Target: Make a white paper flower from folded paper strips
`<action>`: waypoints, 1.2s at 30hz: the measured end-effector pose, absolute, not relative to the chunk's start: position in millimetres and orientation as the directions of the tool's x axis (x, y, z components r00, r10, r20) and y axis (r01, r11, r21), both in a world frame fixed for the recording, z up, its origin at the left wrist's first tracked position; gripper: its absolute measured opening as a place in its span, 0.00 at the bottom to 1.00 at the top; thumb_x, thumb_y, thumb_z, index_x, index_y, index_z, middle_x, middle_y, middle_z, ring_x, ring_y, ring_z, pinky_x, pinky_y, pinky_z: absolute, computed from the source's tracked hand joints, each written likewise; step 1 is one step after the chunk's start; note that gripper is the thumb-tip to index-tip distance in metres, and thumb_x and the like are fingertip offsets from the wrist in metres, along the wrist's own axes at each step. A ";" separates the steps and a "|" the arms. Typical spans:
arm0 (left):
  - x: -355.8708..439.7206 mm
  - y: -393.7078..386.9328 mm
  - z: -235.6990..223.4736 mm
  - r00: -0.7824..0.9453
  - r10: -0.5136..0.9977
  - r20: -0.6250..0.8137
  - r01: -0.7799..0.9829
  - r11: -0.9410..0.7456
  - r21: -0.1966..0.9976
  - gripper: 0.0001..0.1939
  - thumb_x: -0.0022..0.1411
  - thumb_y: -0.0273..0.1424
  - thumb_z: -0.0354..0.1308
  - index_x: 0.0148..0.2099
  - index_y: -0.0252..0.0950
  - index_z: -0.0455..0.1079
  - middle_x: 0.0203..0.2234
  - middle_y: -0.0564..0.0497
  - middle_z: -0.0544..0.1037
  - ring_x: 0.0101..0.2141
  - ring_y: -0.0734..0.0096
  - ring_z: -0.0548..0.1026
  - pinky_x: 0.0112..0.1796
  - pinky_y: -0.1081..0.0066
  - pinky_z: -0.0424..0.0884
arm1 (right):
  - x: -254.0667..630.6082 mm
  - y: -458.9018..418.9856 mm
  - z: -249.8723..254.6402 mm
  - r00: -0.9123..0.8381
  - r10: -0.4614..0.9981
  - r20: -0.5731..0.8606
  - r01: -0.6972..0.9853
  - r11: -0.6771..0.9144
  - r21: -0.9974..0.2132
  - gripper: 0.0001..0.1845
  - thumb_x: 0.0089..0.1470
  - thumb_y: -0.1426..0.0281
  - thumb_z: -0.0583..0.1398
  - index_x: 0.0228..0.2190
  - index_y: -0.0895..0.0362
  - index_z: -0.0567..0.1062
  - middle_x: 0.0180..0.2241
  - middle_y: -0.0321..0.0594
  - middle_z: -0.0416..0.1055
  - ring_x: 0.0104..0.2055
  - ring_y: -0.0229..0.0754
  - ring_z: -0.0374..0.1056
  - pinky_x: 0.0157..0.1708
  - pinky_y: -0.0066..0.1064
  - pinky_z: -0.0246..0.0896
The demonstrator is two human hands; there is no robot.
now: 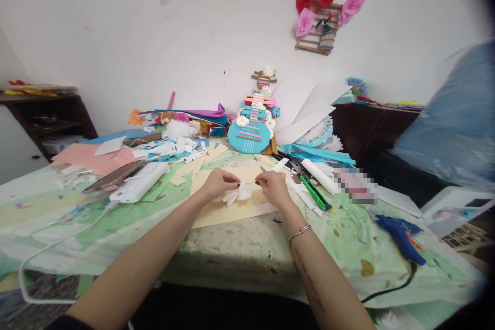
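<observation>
My left hand (218,183) and my right hand (274,186) meet over a cream sheet of paper (228,206) near the table's front edge. Both are closed in a pinch on a small white paper flower (238,194) with fringed petals that hangs between them. The left pinches its top from the left. The right holds it from the right, with a thin stick or wire between the fingertips. A silver bangle (299,233) circles my right wrist.
A blue glue gun (400,237) with a black cord lies at the right. Green-handled cutters and pens (311,191) lie beside my right hand. A white power bank (139,182) and a phone (114,176) rest at left. A paper guitar model (250,129) stands behind among paper scraps.
</observation>
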State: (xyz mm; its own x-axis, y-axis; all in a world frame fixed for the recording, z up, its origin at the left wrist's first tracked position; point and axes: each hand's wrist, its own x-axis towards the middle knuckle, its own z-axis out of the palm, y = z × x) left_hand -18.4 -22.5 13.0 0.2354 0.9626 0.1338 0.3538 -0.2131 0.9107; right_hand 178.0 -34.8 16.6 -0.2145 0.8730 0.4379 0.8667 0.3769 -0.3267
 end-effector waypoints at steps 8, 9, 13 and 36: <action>-17.5 -24.0 14.3 0.239 0.963 0.121 0.350 -0.202 0.915 0.11 0.43 0.30 0.60 0.31 0.29 0.77 0.26 0.43 0.80 0.26 0.65 0.76 0.24 0.75 0.66 | 177.2 -35.2 18.0 -0.205 0.887 0.414 0.877 0.355 -0.324 0.13 0.48 0.78 0.54 0.28 0.54 0.77 0.33 0.38 0.76 0.39 0.42 0.65 0.39 0.34 0.42; -17.6 -23.9 14.3 0.238 0.964 0.121 0.349 -0.202 0.915 0.11 0.43 0.30 0.61 0.31 0.29 0.77 0.26 0.43 0.80 0.26 0.65 0.76 0.24 0.75 0.66 | 177.3 -35.0 17.9 -0.207 0.887 0.412 0.876 0.356 -0.325 0.13 0.48 0.78 0.54 0.28 0.54 0.77 0.33 0.38 0.76 0.39 0.41 0.65 0.39 0.34 0.42; -18.0 -22.6 13.5 0.237 0.964 0.118 0.347 -0.197 0.917 0.11 0.43 0.30 0.61 0.31 0.29 0.77 0.26 0.43 0.80 0.26 0.66 0.75 0.24 0.75 0.66 | 177.7 -35.0 17.7 -0.211 0.884 0.418 0.873 0.362 -0.326 0.14 0.47 0.79 0.53 0.28 0.54 0.77 0.32 0.37 0.76 0.39 0.41 0.65 0.38 0.34 0.42; -18.7 -20.5 10.4 0.222 0.966 0.132 0.337 -0.203 0.919 0.11 0.43 0.30 0.61 0.30 0.29 0.77 0.24 0.44 0.79 0.24 0.68 0.74 0.23 0.75 0.64 | 178.1 -34.6 16.1 -0.218 0.880 0.422 0.874 0.369 -0.317 0.13 0.48 0.77 0.54 0.29 0.54 0.77 0.33 0.38 0.75 0.39 0.42 0.65 0.39 0.33 0.44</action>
